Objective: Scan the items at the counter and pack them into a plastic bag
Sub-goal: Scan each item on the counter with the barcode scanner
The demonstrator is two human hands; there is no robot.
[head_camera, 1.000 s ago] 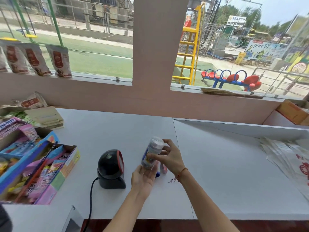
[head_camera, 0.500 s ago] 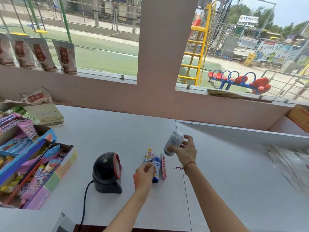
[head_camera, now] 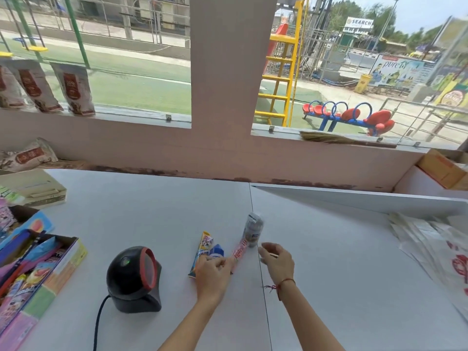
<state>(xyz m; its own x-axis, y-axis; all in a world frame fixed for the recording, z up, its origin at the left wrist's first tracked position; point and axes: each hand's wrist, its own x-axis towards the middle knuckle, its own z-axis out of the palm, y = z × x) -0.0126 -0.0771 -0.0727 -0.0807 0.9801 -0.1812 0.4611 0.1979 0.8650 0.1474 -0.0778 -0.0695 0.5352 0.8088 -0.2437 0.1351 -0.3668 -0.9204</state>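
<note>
— While both arms reach in from the near edge, what do the hands do?
— Left hand (head_camera: 212, 271) lies over the near ends of the packets, fingers curled on the blue tube (head_camera: 216, 252); whether it grips, I cannot tell. Right hand (head_camera: 277, 260) hovers empty, fingers loosely spread.
— And the goods?
— Yellow sachet (head_camera: 202, 248) left, red stick (head_camera: 239, 250) right, jar (head_camera: 254, 230) upright just beyond. Scanner (head_camera: 134, 278) sits left; bags (head_camera: 430, 247) lie far right on the counter (head_camera: 152, 211).

Broom (head_camera: 347, 139) on windowsill; snack boxes (head_camera: 38, 272) left.
</note>
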